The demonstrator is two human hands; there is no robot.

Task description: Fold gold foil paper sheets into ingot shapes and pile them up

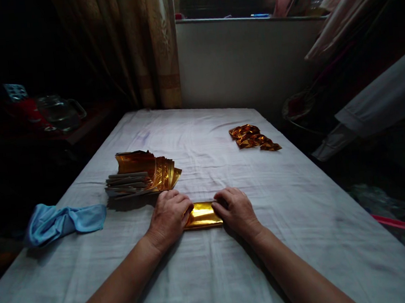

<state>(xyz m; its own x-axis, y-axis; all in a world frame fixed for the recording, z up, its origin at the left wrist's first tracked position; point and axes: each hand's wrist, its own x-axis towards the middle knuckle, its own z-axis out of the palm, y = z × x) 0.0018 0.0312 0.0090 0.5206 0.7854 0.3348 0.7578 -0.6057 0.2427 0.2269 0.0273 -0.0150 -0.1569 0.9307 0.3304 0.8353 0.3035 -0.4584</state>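
A sheet of shiny gold foil paper (205,215), folded into a flat strip, lies on the white cloth in front of me. My left hand (169,216) grips its left end, fingers curled at the edge. At the right end, my right hand (236,210) is closed on it with thumb and fingers bent together. Beyond my left hand rests a stack of gold foil papers (143,172), with grey backs showing and edges fanned out. Several folded gold foil pieces (253,138) sit together near the far right of the cloth.
A crumpled blue cloth (65,223) lies at the left edge of the white-covered table (215,275). Farther left, a glass jug (61,112) stands on a dark side table. Clothes (386,91) hang at the right, and a curtain (141,47) hangs beside the window.
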